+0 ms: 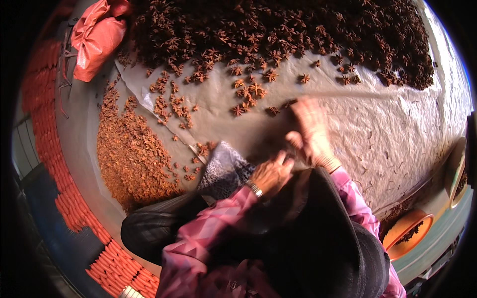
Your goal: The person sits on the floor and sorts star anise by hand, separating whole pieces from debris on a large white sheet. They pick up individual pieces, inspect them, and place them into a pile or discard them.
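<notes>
My left hand [273,173], with a metal-banded watch [254,188] at the wrist, is just above my lap with its fingers curled. Whether anything is in it cannot be made out. Blurred by motion, my right hand [311,128] reaches over the plastic sheet [357,123], its fingertips close to a few loose star anise pods [273,110]. Beyond both hands lies a large dark heap of star anise [261,33]. A grey patterned cloth [225,169] rests beside my left hand. A dark curved thing [316,223] covers much of my lap.
At the left is a heap of small orange-brown pieces [134,152]. A tied red sack [98,41] stands at the upper left. Rows of red bundled material [46,111] curve along the left rim. An orange basin [406,234] with dark bits and another container [456,182] stand at the right.
</notes>
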The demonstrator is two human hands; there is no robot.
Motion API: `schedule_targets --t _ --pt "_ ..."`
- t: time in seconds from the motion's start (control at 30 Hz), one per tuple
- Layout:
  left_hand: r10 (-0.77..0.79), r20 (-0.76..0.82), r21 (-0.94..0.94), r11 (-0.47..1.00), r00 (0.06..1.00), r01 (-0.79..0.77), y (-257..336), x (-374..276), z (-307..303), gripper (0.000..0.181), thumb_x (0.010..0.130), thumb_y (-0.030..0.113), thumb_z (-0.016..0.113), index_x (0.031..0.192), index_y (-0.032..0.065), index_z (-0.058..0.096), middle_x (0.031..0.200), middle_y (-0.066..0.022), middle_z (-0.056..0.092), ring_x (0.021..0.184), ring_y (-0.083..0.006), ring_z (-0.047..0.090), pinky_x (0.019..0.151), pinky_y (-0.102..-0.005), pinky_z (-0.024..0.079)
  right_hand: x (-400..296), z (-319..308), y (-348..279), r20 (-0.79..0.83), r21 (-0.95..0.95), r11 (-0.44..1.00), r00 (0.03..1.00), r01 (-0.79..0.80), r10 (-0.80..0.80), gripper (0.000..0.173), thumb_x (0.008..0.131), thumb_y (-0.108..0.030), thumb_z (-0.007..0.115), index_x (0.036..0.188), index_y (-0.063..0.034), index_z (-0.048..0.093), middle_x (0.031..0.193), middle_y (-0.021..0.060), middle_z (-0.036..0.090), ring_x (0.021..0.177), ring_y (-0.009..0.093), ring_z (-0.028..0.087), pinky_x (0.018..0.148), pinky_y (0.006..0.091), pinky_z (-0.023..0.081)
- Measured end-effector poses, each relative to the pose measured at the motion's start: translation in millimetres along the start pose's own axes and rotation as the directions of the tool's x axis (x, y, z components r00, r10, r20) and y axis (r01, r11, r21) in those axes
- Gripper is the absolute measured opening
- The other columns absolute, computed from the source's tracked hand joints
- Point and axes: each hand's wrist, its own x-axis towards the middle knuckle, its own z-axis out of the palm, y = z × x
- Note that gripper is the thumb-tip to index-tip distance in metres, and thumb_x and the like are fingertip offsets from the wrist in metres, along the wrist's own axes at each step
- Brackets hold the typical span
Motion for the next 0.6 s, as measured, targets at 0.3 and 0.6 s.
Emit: schedule_targets --t 0.3,0.6 --pt "-0.616 -0.385 -0.02 0.75 0.687 0.662 -119 -70 -44 0.045 0.09 0.015 0.068 0.128 0.0011 0.05 0.14 -0.0244 0.04 0.107 -0.0435 0.062 0.091 -0.0481 0.053 146 3 -13 0.016 -0.299 0.887 0.931 0.353 -0.365 0.049 0.088 -0.006 0.05 0.136 -0.0029 0.054 0.148 0.0141 0.049 0.142 0.034 0.04 0.119 0.0495 0.027" --pt "-0.337 -0.603 -0.288 0.937 0.723 0.196 -80 -27 -45 0.043 0.09 0.006 0.065 0.13 0.001 0.05 0.133 -0.0216 0.049 0.108 -0.0405 0.061 0.093 -0.0441 0.051 -2 -67 -14 -0.11 0.046 0.99 0.985 -0.13 0.134 0.041 0.084 0.005 0.056 0.122 -0.0081 0.067 0.13 0.0126 0.064 0.125 0.033 0.055 0.107 0.0472 0.041"
